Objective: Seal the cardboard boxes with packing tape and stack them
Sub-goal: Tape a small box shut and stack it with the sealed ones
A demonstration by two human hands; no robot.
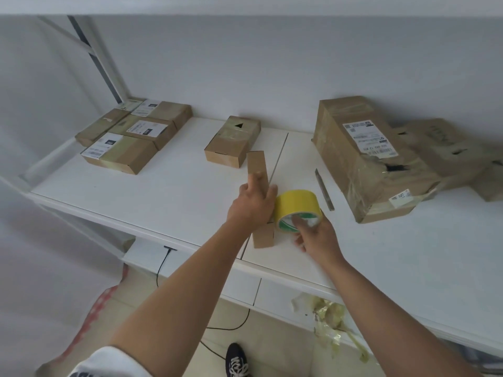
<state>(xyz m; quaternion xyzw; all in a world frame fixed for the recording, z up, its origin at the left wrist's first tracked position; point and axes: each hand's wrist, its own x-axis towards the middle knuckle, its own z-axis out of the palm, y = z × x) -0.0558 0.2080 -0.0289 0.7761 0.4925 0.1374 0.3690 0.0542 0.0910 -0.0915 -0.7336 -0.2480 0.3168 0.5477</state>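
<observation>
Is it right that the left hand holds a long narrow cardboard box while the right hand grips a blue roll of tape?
Not quite: the roll of tape is yellow, not blue, as the head view shows. The left hand does hold the long narrow cardboard box, and the right hand grips the roll.

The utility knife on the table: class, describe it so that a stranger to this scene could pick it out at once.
Start at the big torn cardboard box with the white label on the right of the white table. Just to its left, beyond the yellow tape roll that the right hand holds, lies the utility knife. It is the only slim grey metal thing there; all else nearby is cardboard or tape.
</observation>
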